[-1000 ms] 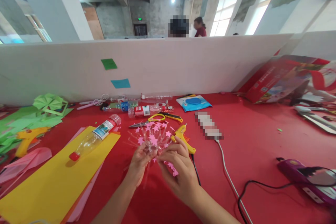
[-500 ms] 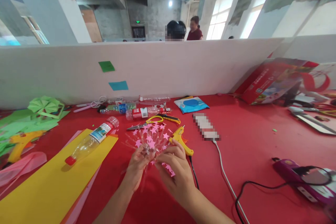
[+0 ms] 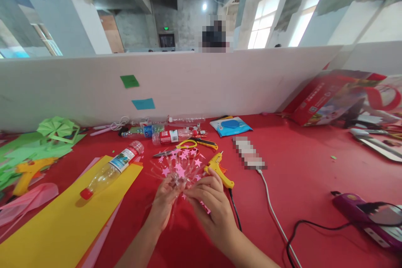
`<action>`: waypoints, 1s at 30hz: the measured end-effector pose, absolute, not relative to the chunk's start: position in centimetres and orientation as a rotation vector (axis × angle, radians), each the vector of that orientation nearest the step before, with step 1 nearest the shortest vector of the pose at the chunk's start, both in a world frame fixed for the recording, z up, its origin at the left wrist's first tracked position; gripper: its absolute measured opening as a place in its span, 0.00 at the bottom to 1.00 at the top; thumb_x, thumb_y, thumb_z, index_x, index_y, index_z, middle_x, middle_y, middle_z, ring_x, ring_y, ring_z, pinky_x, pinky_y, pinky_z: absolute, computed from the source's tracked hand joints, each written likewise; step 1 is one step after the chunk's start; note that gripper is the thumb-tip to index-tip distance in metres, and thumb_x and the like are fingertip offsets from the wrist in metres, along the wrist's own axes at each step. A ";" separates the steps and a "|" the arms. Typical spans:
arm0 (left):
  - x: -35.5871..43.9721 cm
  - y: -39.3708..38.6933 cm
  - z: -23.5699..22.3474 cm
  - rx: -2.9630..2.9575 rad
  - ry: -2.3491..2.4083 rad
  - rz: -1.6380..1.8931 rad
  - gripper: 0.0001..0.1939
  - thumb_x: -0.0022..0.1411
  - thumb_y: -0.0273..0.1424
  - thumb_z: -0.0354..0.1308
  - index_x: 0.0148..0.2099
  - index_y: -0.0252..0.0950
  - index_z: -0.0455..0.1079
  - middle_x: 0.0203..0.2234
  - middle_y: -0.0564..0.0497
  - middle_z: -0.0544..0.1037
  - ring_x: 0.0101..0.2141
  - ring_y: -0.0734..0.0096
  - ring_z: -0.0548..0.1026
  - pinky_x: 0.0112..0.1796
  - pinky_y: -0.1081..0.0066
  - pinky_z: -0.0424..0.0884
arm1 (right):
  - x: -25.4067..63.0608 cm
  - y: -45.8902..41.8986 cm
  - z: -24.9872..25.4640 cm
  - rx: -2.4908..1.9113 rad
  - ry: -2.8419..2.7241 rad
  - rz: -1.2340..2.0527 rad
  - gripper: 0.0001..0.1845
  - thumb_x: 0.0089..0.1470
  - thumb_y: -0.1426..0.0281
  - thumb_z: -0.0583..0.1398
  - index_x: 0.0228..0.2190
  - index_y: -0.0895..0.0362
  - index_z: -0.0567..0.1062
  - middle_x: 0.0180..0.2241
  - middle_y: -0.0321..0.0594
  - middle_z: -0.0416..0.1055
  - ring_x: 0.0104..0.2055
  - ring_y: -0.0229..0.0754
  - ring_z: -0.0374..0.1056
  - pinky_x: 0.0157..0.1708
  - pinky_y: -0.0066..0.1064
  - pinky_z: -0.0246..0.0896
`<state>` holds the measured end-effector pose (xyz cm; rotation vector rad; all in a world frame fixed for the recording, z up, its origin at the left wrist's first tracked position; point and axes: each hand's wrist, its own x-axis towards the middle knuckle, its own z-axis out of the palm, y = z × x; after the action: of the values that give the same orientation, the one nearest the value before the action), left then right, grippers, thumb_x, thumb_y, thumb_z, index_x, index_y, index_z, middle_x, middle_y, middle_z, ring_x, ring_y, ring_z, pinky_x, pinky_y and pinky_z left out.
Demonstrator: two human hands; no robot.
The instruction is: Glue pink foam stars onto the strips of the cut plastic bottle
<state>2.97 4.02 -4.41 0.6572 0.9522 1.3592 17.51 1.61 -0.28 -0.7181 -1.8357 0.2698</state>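
My left hand [image 3: 163, 201] is closed round the base of a clear plastic bottle piece [image 3: 180, 171], cut into thin strips that fan outward with pink paper stars on them. My right hand [image 3: 214, 207] is beside it, thumb and fingers pinched together at the piece's right side. What lies between those fingertips is hidden. Just past my right knuckles lies a yellow hot glue gun [image 3: 223, 173] with a black cord. Behind the star piece are yellow-handled scissors [image 3: 187, 144] and a yellow-and-black utility knife [image 3: 206, 143].
A bottle [image 3: 109, 169] lies on yellow paper [image 3: 72, 213] to the left. Several bottles and a blue wipes packet [image 3: 231, 125] lie near the white partition [image 3: 204, 83]. Another glue gun [image 3: 28, 173] sits by green paper [image 3: 19, 150]. A white cable [image 3: 272, 205] and purple device [image 3: 361, 213] are right.
The camera view shifts slightly. Both hands stay at the star piece in nearly the same pose, and the objects on the table keep their places.
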 end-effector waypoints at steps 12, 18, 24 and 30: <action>3.1 3.7 -4.2 0.714 0.983 1.315 0.19 0.39 0.35 0.71 0.36 0.38 0.72 0.29 0.53 0.78 0.33 0.71 0.75 0.40 0.71 0.67 | 17.7 1.2 -0.2 -0.750 -1.851 0.218 0.16 0.54 0.82 0.57 0.42 0.53 0.71 0.29 0.35 0.73 0.37 0.42 0.66 0.59 0.53 0.45; 3.1 3.7 -4.0 0.690 0.977 1.347 0.20 0.40 0.35 0.71 0.37 0.37 0.72 0.29 0.53 0.78 0.32 0.71 0.74 0.39 0.71 0.67 | 17.5 1.3 -0.2 -0.760 -1.859 0.278 0.14 0.54 0.80 0.58 0.40 0.54 0.72 0.30 0.35 0.74 0.37 0.42 0.67 0.59 0.54 0.43; 3.1 3.8 -3.7 0.662 0.979 1.358 0.19 0.39 0.32 0.71 0.36 0.37 0.71 0.27 0.55 0.77 0.30 0.73 0.74 0.37 0.73 0.68 | 17.4 1.3 -0.1 -0.757 -1.854 0.368 0.14 0.54 0.80 0.58 0.39 0.51 0.72 0.31 0.32 0.75 0.39 0.40 0.67 0.61 0.51 0.43; 3.3 3.7 -3.5 0.649 0.973 1.361 0.19 0.39 0.32 0.71 0.36 0.37 0.71 0.27 0.56 0.76 0.28 0.75 0.73 0.34 0.74 0.68 | 17.5 1.3 -0.1 -0.736 -1.838 0.325 0.12 0.55 0.81 0.57 0.35 0.52 0.73 0.30 0.33 0.75 0.40 0.41 0.66 0.60 0.51 0.44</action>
<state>3.26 3.74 -3.50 0.6494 0.9727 1.3610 17.46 1.32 -0.12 -0.7360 -1.8384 0.3249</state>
